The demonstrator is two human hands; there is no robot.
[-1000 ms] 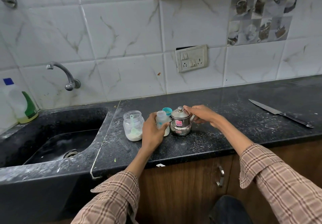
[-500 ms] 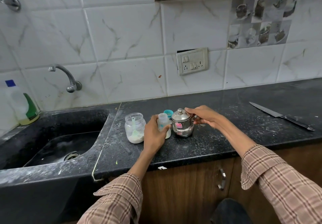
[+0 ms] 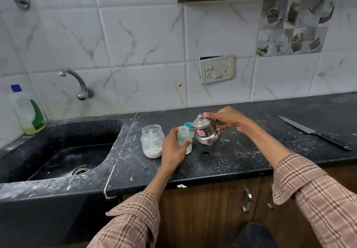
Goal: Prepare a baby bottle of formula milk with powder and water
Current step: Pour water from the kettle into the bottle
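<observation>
My right hand (image 3: 227, 120) has the small steel kettle (image 3: 205, 132) by its handle side, fingers curled round it and one finger reaching over the lid; the pot looks lifted just clear of the black counter (image 3: 241, 157) and tipped a little toward the left. My left hand (image 3: 172, 149) is wrapped round the baby bottle (image 3: 183, 137), which stands upright on the counter with its neck open and what looks like a layer of white powder at the bottom. The kettle's spout sits right beside the bottle's mouth, though I cannot tell whether they touch or whether water is running.

To pour well, I judge I should keep the bottle pinned flat, bring the spout squarely over the narrow opening, and tilt slowly with that finger holding the lid on. A fast tilt would likely splash past the neck.

Just left of the bottle stands the open powder jar (image 3: 152, 141) with a pale green scoop (image 3: 151, 141) inside. A teal cap (image 3: 187, 125) lies behind the bottle. Well off to the right lies a kitchen knife (image 3: 313, 132).
</observation>
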